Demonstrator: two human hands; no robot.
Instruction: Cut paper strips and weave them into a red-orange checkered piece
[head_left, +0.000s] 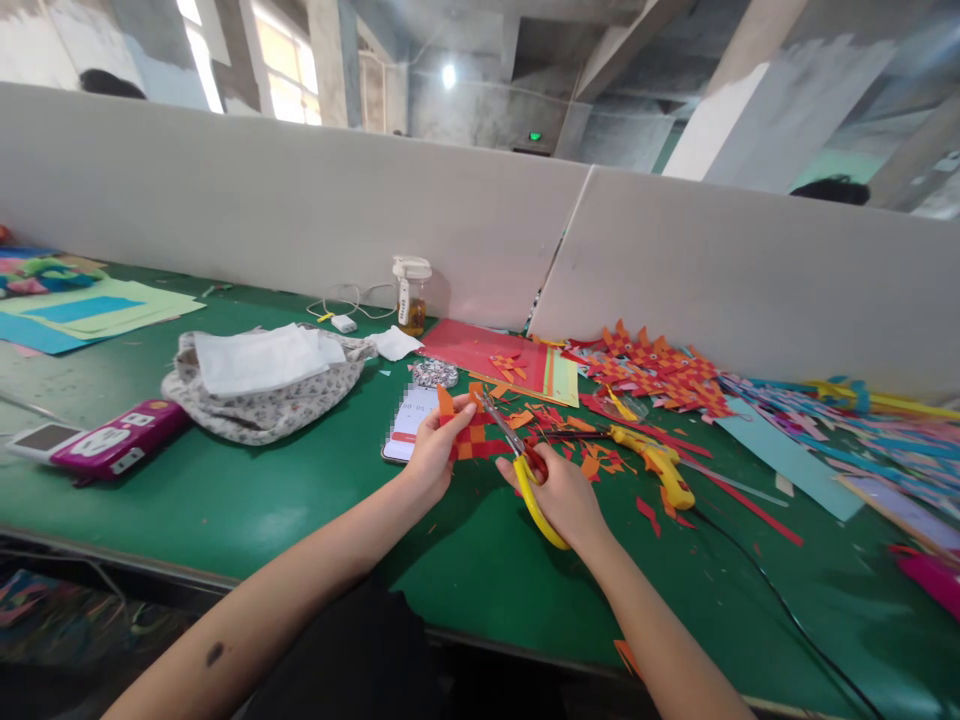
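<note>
My left hand [435, 450] pinches a woven paper piece [474, 438] in red and orange checks, with an orange strip sticking up beside the thumb. My right hand [561, 492] is closed round the scissors [537, 500], which have one yellow and one red handle loop. Their blades point up and left and meet the paper's upper edge near my left fingertips. Whether the blades are parted there is too small to tell. A phone [399, 425] with a lit screen lies under and left of my left hand. Orange and red paper scraps [592, 462] are scattered right of the scissors.
A yellow glue gun [660, 465] lies on the right, its black cord trailing to the front edge. Behind are red paper sheets [480, 350], a pile of woven paper fish shapes [652, 365] and a lidded jar [412, 300]. A patterned cloth bag [270, 415] sits left. A partition [300, 190] closes the back.
</note>
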